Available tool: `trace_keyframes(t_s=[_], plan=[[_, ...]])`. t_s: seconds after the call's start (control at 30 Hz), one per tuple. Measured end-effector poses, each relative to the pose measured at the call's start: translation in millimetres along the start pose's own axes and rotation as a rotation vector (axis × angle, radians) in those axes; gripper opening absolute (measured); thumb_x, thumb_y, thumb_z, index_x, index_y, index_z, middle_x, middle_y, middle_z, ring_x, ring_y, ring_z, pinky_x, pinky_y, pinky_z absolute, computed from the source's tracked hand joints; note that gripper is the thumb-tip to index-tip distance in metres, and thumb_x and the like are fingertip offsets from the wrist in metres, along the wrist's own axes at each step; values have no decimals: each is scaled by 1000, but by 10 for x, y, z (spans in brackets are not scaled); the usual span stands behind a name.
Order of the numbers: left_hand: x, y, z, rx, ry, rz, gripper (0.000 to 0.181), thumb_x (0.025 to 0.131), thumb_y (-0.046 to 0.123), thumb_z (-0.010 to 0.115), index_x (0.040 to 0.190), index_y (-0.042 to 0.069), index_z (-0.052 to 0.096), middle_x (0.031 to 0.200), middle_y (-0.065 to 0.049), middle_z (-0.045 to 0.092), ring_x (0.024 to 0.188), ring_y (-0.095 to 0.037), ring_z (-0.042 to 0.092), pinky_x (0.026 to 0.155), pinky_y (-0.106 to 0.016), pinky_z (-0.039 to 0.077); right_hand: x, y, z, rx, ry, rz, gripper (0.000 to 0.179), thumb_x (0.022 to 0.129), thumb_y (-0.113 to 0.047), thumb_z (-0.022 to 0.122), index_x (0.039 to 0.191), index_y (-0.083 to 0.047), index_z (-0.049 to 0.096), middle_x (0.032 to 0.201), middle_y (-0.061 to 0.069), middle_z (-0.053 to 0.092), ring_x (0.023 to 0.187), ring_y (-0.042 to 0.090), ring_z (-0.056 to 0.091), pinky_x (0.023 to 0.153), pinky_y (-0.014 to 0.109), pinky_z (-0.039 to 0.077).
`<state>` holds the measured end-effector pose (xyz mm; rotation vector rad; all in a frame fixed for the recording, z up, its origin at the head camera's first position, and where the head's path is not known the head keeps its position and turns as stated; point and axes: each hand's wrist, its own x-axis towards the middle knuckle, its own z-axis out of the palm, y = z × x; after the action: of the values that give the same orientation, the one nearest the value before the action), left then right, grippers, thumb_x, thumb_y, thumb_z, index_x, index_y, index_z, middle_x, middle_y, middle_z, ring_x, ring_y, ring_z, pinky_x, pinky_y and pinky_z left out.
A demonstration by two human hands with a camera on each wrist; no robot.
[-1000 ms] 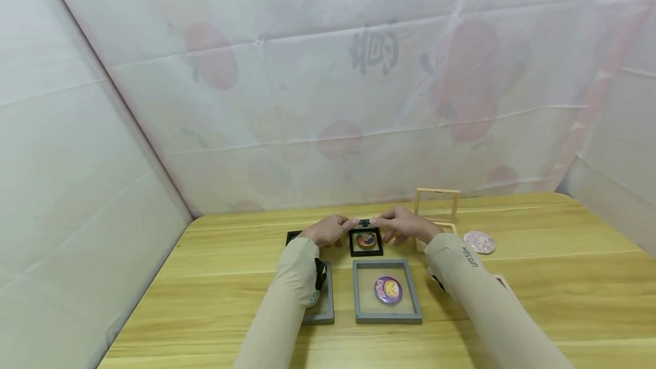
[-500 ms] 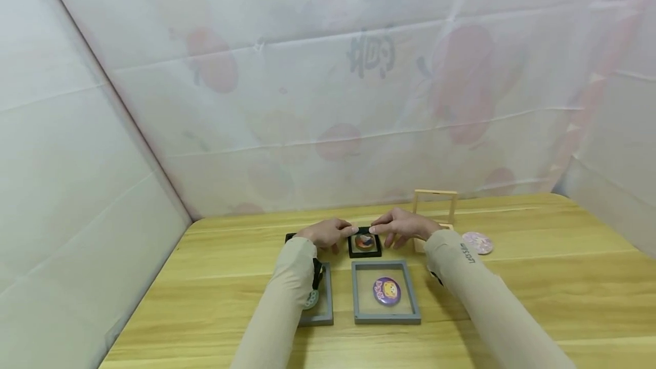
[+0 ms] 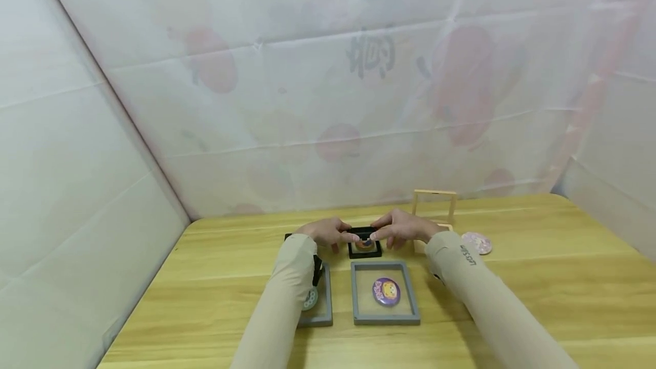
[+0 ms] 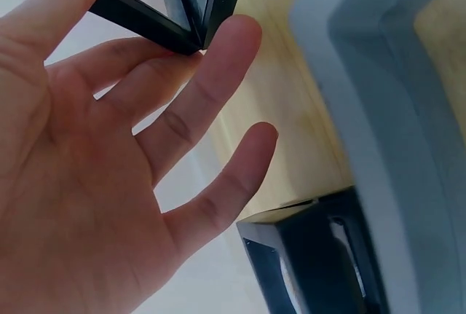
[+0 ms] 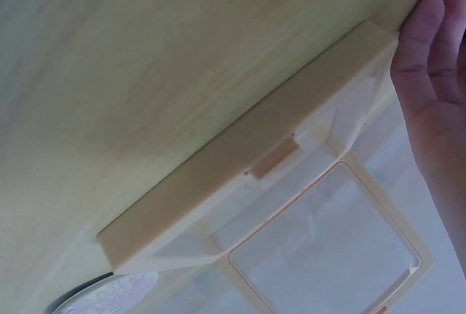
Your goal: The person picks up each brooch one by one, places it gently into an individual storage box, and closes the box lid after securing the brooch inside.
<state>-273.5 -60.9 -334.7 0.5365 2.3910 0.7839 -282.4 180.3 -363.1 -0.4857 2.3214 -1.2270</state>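
In the head view, a small black hinged display frame [image 3: 365, 254] lies at the middle of the table, with a round badge [image 3: 364, 246] inside. My left hand [image 3: 327, 232] holds its tilted lid at the left, thumb and fingers at the edge. From the other side my right hand [image 3: 404, 225] holds the same lid near its corner. The left wrist view shows the black frame [image 4: 145, 28] parted at an angle, thumb on one half and fingers behind; ring and little fingers stretch out free. Only some fingers of the right hand [image 5: 437, 73] appear in the right wrist view.
Nearer the front lies a grey frame [image 3: 386, 319] with a purple badge [image 3: 386, 291]. Another grey frame [image 3: 329, 300], with a teal badge [image 3: 311, 299], is partly under the left forearm. A beige frame [image 5: 247, 161] stands open beside the right hand, near a pale purple badge [image 3: 478, 242].
Both hands have brought the black frame's lid forward and down, so it now leans over the badge. The other frames and badges stay where they were.
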Motion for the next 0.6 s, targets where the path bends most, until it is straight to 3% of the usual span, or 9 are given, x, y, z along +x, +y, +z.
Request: trace_keyframes(t_s=[0.23, 0.4, 0.5, 0.6], plan=[[1, 42, -2, 38, -5, -16, 66, 101, 41, 62, 153, 3, 44, 144, -14, 57, 95, -23, 71, 110, -48, 40, -32, 4, 9, -6, -4, -8, 60, 95, -18, 72, 141, 13, 50, 104, 15, 69, 61, 13, 55, 62, 29, 54], [17, 62, -11, 89, -10, -16, 54, 100, 39, 65, 143, 8, 58, 125, -10, 68, 89, -20, 68, 94, -41, 49, -48, -10, 22, -17, -9, -34, 62, 92, -15, 75, 141, 14, 49, 125, 26, 63, 59, 12, 53, 61, 27, 52], [18, 78, -6, 96, -7, -14, 54, 99, 36, 67, 143, 6, 58, 126, -10, 66, 87, -20, 68, 88, -39, 50, -65, -35, 28, -46, 1, -23, 64, 89, -16, 77, 140, 13, 51, 137, 29, 56, 56, 12, 50, 60, 27, 50], [9, 107, 6, 112, 5, -27, 61, 98, 34, 70, 148, 4, 51, 137, -11, 62, 86, -19, 69, 93, -41, 50, -76, -63, 33, -90, 13, -12, 66, 85, -17, 80, 139, 11, 54, 140, 29, 54, 55, 11, 45, 61, 28, 47]])
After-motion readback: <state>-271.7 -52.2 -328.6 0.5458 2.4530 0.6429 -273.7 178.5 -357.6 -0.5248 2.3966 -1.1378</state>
